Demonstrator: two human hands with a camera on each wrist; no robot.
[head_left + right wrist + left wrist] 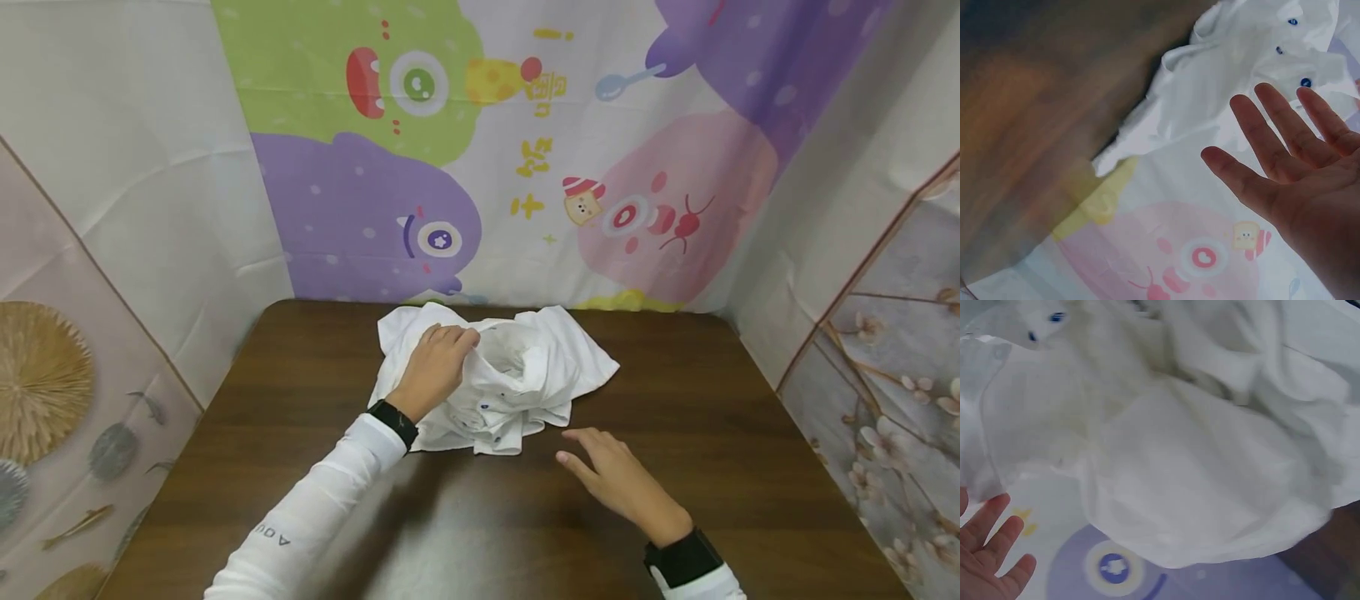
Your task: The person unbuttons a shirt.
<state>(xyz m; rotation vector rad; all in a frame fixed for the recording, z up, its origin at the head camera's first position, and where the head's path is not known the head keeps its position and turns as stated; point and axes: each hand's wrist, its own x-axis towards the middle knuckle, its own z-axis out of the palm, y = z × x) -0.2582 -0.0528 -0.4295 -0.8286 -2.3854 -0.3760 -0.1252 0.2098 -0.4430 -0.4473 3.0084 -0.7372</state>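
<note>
Garment: a crumpled white shirt [517, 375] with small blue buttons lies at the middle of the dark wooden surface [750, 433], toward its far edge.
Left hand [435, 367]: on the shirt's left part, fingers curled over a fold; grip closed on the cloth.
Right hand [618, 479]: flat and open just off the shirt's near right corner, holding nothing.
Open room: bare wood on both sides and in front.
Edges: printed cloth walls close three sides.
Writing: "Aqu" on the left sleeve [315, 517]; yellow characters on the backdrop [536, 158], unreadable.

left hand's fingers [450, 337] buried in shirt [525, 375] folds, table [1035, 125] blurred
</note>
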